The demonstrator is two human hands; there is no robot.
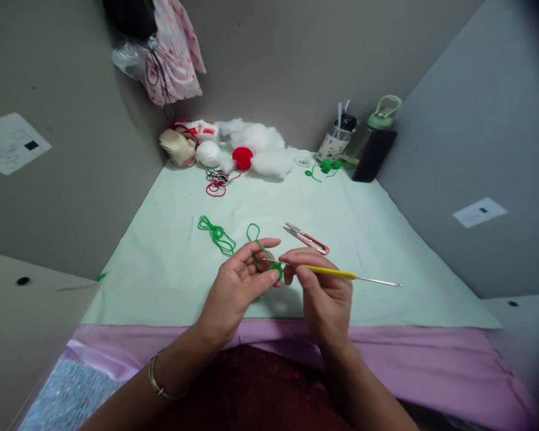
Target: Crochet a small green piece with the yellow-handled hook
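Observation:
Between the thumb and fingers of my left hand (240, 284) is a small green crochet piece (276, 269), with green yarn running up over the fingers. My right hand (326, 293) is closed round the yellow grip of a crochet hook (335, 272), whose thin metal tip points left and meets the piece. Whether the tip passes through a stitch is too small to tell. A loose bundle of green yarn (216, 235) lies on the cloth just beyond my left hand. Thread snips (308, 238) with orange handles rest beyond my right hand.
At the back stand white stuffing (256, 143), a red ball (242, 158), a white yarn ball (208, 154) and tangled yarn (216, 182). Right of them are small green pieces (326, 166), a pen cup (335, 142), a green bottle (378, 124) and a dark phone (374, 155). Grey partitions enclose the table.

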